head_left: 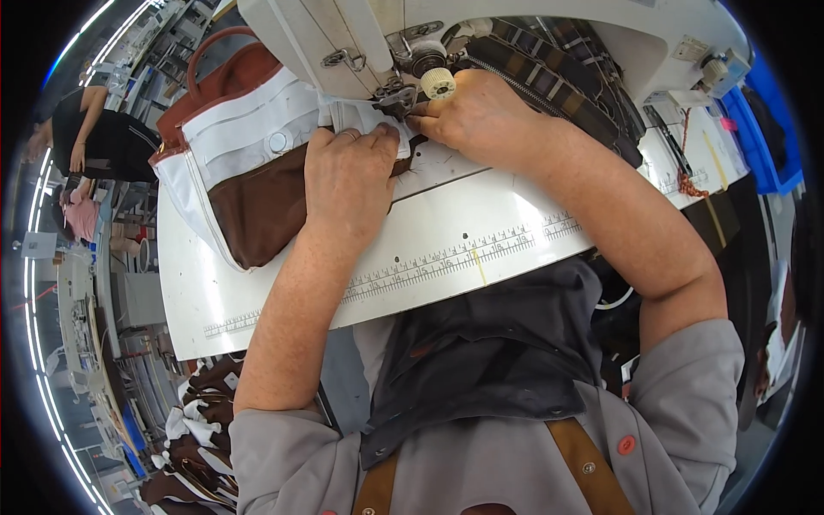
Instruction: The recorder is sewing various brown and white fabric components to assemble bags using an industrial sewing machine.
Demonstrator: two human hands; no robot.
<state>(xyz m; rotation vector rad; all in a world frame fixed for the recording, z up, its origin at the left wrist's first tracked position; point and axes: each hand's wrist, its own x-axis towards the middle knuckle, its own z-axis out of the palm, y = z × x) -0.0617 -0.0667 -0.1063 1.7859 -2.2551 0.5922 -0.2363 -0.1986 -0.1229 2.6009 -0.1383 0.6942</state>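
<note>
A reddish-brown handbag [249, 64] with white lining and a dark brown inner panel [257, 210] lies on the white table of a sewing machine [309, 39]. My left hand [352, 176], wearing a ring, bears down on the bag, its bent fingers gripping the white fabric beside the presser foot [396, 99]. Just right of the foot, the thumb and fingers of my right hand [481, 120] are pinched together at the bag's edge. What lies between those fingertips is mostly hidden. The needle cannot be made out.
A ruler scale [446, 268] runs along the table's front. Dark plaid fabric with a zipper [532, 86] lies behind my right hand. Tweezers [668, 142] and a blue bin [764, 129] are at the right. Brown-and-white pieces [197, 438] are heaped at lower left. Another person [94, 129] stands far left.
</note>
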